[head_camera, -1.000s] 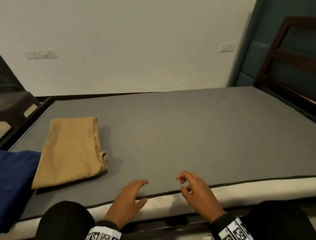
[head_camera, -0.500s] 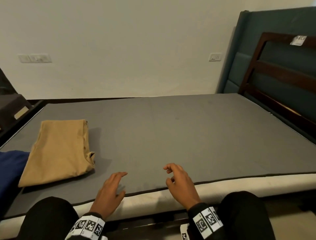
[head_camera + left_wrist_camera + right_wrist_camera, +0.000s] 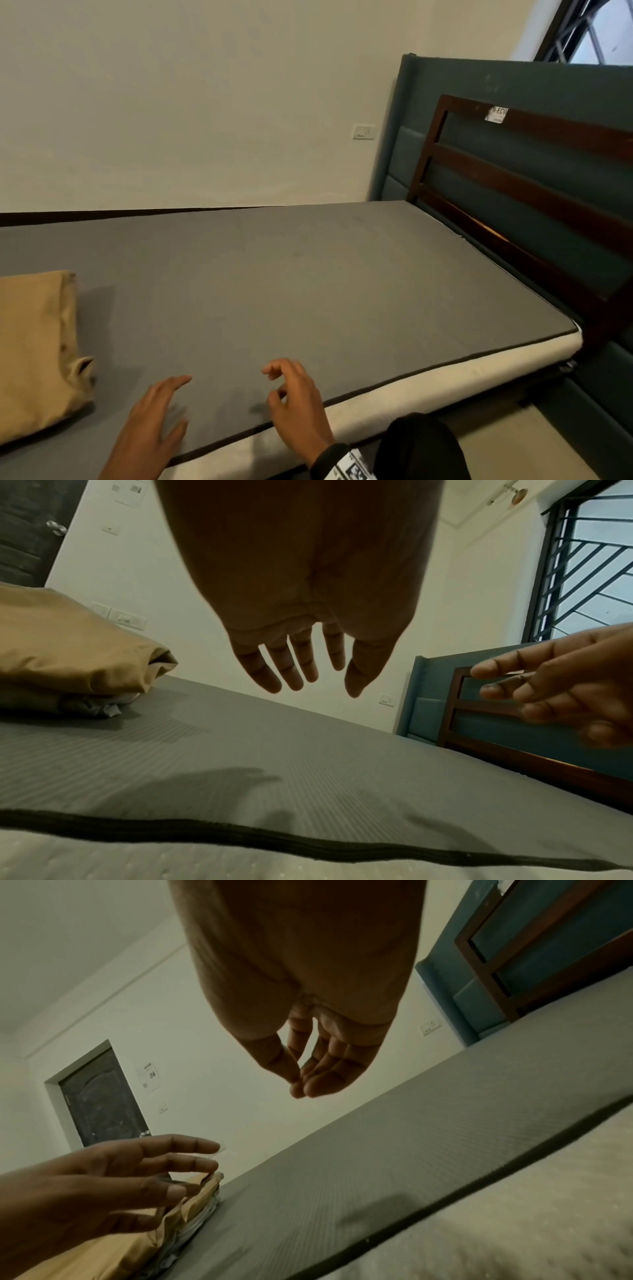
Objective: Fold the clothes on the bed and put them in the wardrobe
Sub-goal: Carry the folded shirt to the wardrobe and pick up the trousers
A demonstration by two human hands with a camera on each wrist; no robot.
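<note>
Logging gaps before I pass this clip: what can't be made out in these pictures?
- Tan garment: head view's left edge cuts it off; its type is unclear.
- Wardrobe: in no view.
- Other clothes left to fold: none shown; the bed runs past the left edge.
- Headboard sticker: too small to read.
- Left hand, right hand: both empty; contact with the bed is unclear.

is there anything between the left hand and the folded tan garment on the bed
Nothing visible. The left hand hovers open over the grey mattress, and only bare mattress lies between it and the folded tan garment to its left. The right hand is on the other side.
</note>
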